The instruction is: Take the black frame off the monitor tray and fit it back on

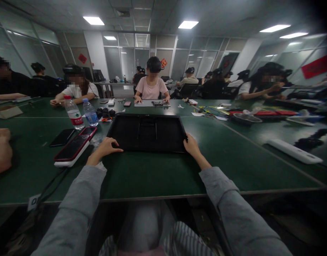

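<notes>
A black rectangular panel with a raised rim (126, 137) lies on the green table in front of me. An upright bracket-like shape shows in its middle; its exact kind is unclear. My left hand (108, 146) grips the near left corner, with the thumb along the front edge and the fingers bent over the left side. At the opposite side, my right hand (191, 145) is closed round the right edge near the front corner. Some fingertips of both hands are hidden by the panel.
Left of the panel are a red-cased phone (75, 144) on a white block, a dark phone (62, 137) and two water bottles (74, 113), (90, 113). A white power strip (294, 151) lies right. Across the table sits a person in pink (152, 88). Another person's hand (0, 151) rests at far left.
</notes>
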Motion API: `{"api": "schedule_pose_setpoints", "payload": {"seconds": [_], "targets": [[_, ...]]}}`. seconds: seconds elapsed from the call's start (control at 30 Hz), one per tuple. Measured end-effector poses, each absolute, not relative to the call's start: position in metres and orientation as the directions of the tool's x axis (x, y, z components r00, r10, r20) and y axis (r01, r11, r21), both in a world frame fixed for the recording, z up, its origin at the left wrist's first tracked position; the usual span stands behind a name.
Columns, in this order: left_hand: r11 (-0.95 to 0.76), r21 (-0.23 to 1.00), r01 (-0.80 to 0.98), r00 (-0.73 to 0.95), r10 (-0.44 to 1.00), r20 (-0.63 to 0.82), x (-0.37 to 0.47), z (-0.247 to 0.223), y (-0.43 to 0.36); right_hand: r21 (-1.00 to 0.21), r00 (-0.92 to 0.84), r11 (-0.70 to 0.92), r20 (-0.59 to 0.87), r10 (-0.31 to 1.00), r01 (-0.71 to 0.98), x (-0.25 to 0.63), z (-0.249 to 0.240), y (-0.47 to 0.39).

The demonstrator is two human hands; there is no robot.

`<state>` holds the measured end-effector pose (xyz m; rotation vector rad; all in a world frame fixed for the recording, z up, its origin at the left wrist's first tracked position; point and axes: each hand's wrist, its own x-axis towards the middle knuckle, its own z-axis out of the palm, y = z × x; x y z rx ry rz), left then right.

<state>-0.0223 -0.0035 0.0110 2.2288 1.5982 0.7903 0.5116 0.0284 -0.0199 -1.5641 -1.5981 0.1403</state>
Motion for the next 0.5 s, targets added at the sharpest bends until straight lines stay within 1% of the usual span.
{"api": "schedule_pose_setpoints", "payload": {"seconds": [0.07, 0.1, 0.17, 0.23, 0.3, 0.33, 0.4, 0.5], "targets": [[-0.363, 0.531, 0.766, 0.238, 0.927, 0.292, -0.022, 0.012, -0.002, -0.624, 0.161, 0.2, 0.473, 0.866, 0.755, 0.514, -0.017, 0.03], [-0.36, 0.532, 0.766, 0.205, 0.922, 0.328, -0.022, 0.013, 0.0, -0.631, 0.162, 0.196, 0.463, 0.871, 0.75, 0.516, -0.016, 0.031], [-0.302, 0.541, 0.785, 0.051, 0.902, 0.428, -0.025, 0.012, 0.004, -0.659, 0.178, 0.19, 0.45, 0.875, 0.728, 0.521, -0.014, 0.035], [-0.181, 0.596, 0.783, -0.165, 0.862, 0.479, -0.029, 0.009, 0.008, -0.699, 0.2, 0.192, 0.438, 0.876, 0.689, 0.526, -0.014, 0.039], [-0.065, 0.69, 0.721, -0.318, 0.853, 0.413, -0.032, 0.003, 0.012, -0.738, 0.215, 0.2, 0.426, 0.879, 0.645, 0.53, -0.015, 0.043], [-0.028, 0.731, 0.682, -0.35, 0.865, 0.359, -0.033, 0.0, 0.014, -0.75, 0.218, 0.202, 0.42, 0.881, 0.63, 0.531, -0.016, 0.045], [-0.005, 0.777, 0.629, -0.334, 0.901, 0.276, -0.034, -0.004, 0.017, -0.761, 0.226, 0.192, 0.407, 0.885, 0.619, 0.532, -0.019, 0.049], [-0.038, 0.791, 0.611, -0.279, 0.925, 0.259, -0.034, -0.008, 0.021, -0.779, 0.248, 0.171, 0.387, 0.888, 0.603, 0.531, -0.022, 0.053]]}}
